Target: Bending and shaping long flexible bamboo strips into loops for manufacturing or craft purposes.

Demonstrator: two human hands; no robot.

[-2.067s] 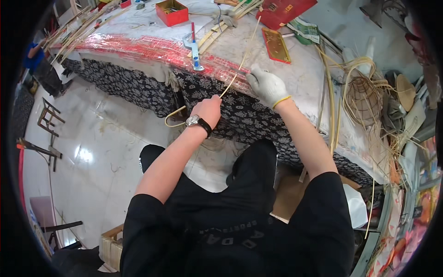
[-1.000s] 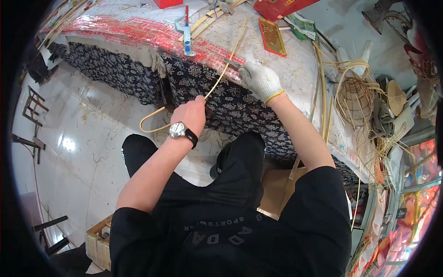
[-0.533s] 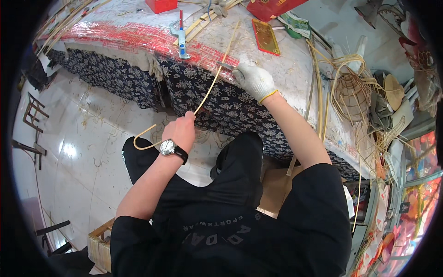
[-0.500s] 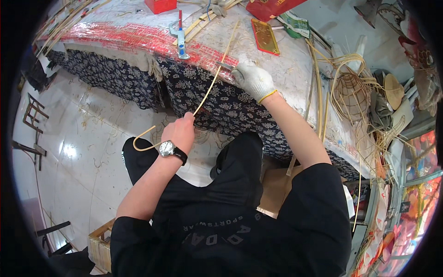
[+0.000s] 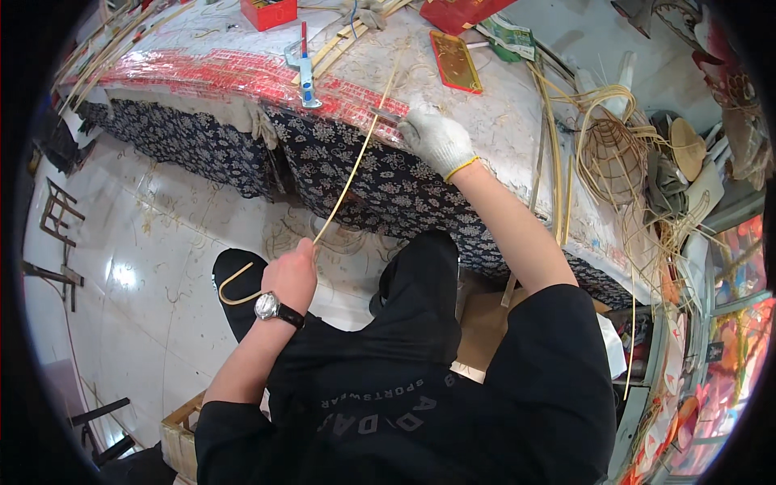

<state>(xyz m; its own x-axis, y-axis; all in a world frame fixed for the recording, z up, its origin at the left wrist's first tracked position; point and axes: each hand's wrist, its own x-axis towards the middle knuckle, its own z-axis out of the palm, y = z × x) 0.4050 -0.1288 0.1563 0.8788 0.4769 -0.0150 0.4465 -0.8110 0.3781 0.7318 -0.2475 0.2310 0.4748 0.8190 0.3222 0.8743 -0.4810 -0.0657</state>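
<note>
My bare left hand [image 5: 290, 276], with a wristwatch [image 5: 267, 305] at its wrist, is closed around a thin pale bamboo strip [image 5: 346, 187]. One end of the strip curls into a hook left of the hand; the rest rises, slightly bowed, to the table's edge and onto its top. A white knit glove with a yellow cuff covers my right hand [image 5: 436, 141], which grips a knife [image 5: 388, 115]. The knife's dark blade meets the strip at the table edge. Most of the handle is hidden in the glove.
On the table [image 5: 501, 129] lie a silver-and-blue tool [image 5: 306, 77], a red box [image 5: 269, 12], a red-rimmed tray [image 5: 455, 62] and flat bamboo slats [image 5: 339, 48]. A woven frame [image 5: 612, 162] and coiled strips stand at right. A patterned cloth [image 5: 339, 162] hangs in front; shavings litter the floor.
My left hand has moved down and left, drawing the strip along past the blade. The right hand and knife hold nearly the same place at the table edge.
</note>
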